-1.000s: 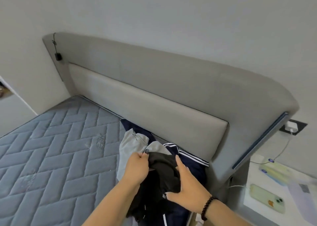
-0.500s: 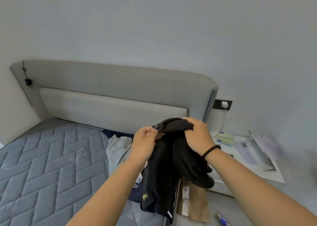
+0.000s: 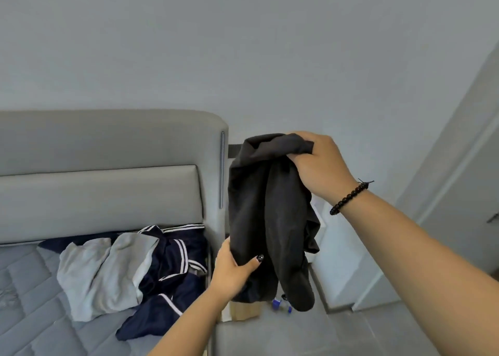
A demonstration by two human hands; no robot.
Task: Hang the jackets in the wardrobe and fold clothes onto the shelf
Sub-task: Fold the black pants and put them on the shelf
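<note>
Both hands (image 3: 318, 164) (image 3: 232, 272) grip the black garment (image 3: 264, 215), hanging clear beside the bed's edge (image 3: 216, 247).

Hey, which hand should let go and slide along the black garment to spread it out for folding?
Probably the left hand. It pinches the hanging black fabric garment low on one edge, while the right hand bears the bunched top, carrying the weight.
</note>
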